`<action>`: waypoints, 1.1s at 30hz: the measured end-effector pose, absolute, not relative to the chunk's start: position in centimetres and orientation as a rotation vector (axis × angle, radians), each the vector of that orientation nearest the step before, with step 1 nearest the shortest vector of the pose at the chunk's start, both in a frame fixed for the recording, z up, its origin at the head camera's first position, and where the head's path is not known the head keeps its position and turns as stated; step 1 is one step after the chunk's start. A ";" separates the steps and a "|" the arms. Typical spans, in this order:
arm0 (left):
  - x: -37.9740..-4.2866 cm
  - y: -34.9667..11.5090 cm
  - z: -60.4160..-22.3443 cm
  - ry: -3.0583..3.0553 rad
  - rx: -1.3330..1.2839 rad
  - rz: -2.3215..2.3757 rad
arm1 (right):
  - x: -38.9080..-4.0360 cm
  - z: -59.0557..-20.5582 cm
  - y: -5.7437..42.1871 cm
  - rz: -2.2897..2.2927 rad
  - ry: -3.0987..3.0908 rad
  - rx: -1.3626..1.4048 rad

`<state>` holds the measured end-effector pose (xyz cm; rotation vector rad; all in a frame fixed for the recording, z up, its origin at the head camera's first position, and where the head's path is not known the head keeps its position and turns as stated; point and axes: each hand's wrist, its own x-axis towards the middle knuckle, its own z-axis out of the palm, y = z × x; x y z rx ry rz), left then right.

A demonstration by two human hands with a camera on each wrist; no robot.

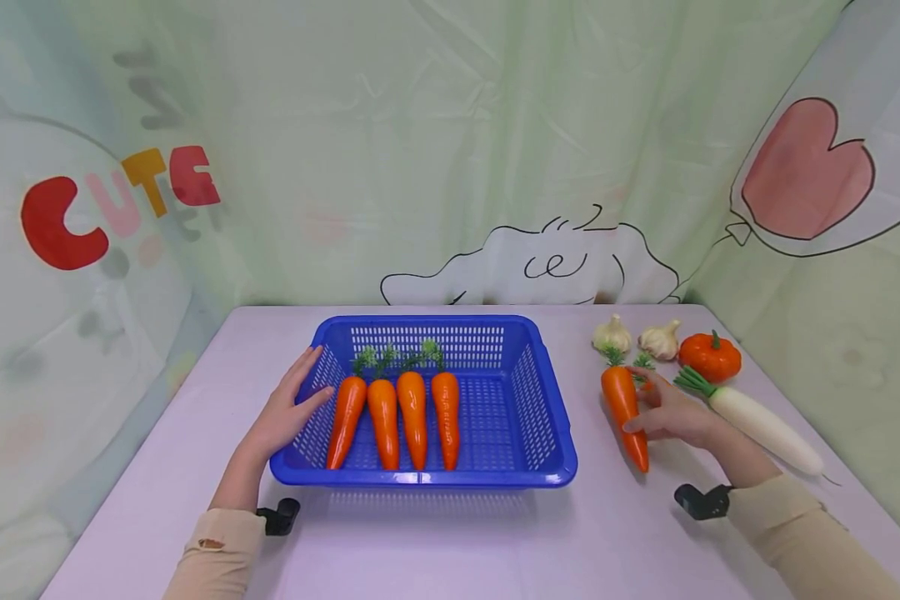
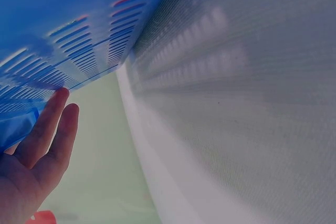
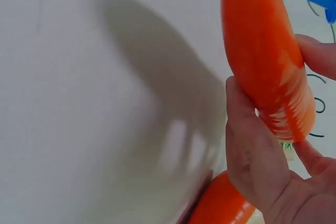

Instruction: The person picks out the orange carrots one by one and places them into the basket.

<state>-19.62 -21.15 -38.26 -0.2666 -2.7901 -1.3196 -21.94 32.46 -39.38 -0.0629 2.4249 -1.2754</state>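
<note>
My right hand (image 1: pixel 671 412) grips an orange carrot (image 1: pixel 621 396) above the table's right side, thumb on one side and fingers on the other. In the right wrist view the held carrot (image 3: pixel 262 40) casts a shadow on the table. Another carrot (image 3: pixel 220 203) lies below and behind that hand, mostly hidden in the head view. My left hand (image 1: pixel 285 412) rests against the left side of a blue plastic basket (image 1: pixel 420 478), its thumb over the rim. Nearly straight fingers (image 2: pixel 63 135) touch the basket's slotted outer wall in the left wrist view. Several carrots (image 1: pixel 412 421) lie side by side in the basket, leafy tops toward the back.
Two garlic bulbs (image 1: pixel 612 333) sit at the back right of the table (image 1: pixel 435 550). Beside them is a small orange pumpkin (image 1: pixel 708 358). A white radish (image 1: pixel 768 429) with green leaves lies by the right edge, past my right hand. Printed curtains (image 1: pixel 420 167) surround the table.
</note>
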 end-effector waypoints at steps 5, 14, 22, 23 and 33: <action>-19.6 -21.1 -38.2 -2.796 -0.257 -1.318 | -21.9 -38.5 32.3 -1.386 2.362 -0.055; -19.6 -21.1 -38.2 -2.801 -0.249 -1.315 | -21.3 -36.5 31.2 -1.451 2.352 -0.045; -19.6 -21.1 -38.3 -2.798 -0.251 -1.324 | -20.5 -34.8 29.5 -1.481 2.361 -0.079; -19.6 -21.1 -38.3 -2.798 -0.250 -1.325 | -20.4 -34.6 29.3 -1.488 2.358 -0.086; -19.6 -21.1 -38.2 -2.799 -0.244 -1.334 | -19.9 -33.2 27.5 -1.504 2.337 -0.133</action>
